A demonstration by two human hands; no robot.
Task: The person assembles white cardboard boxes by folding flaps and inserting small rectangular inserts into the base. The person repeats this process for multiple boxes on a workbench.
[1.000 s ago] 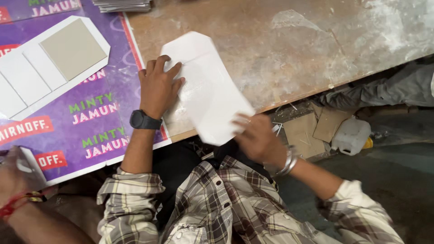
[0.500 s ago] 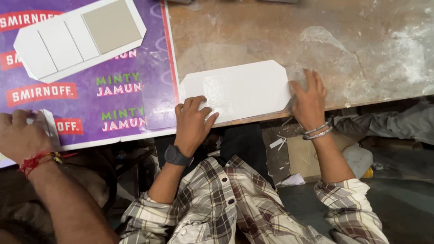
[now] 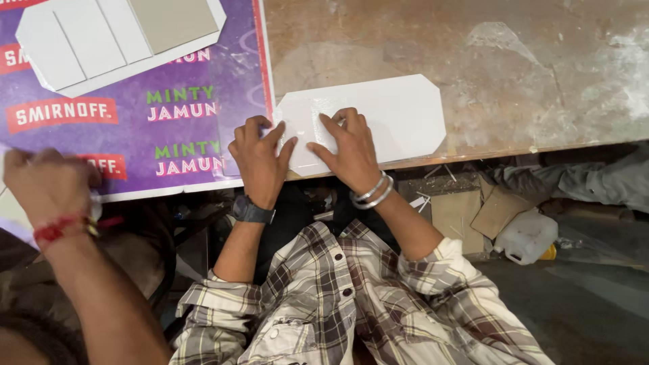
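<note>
A white card sheet (image 3: 399,111) with clipped corners lies flat at the front edge of a worn wooden table (image 3: 473,47). My left hand (image 3: 260,159), with a black watch on the wrist, presses with spread fingers on the sheet's left end. My right hand (image 3: 346,145), wearing silver bangles, lies flat on the sheet just beside it, fingertips pointing away from me. Neither hand grips anything. The part of the sheet under my palms is hidden.
A purple printed poster (image 3: 169,128) covers the table's left part, with a creased white card blank (image 3: 101,40) on it. A co-worker's hand (image 3: 51,186) with a red wrist thread rests at the poster's front edge. Below are cardboard scraps (image 3: 487,209) and a white plastic jug (image 3: 527,236).
The sheet has gone from tilted in my hands to flat along the table edge. My right hand has moved from its right end to its left part, beside my left hand.
</note>
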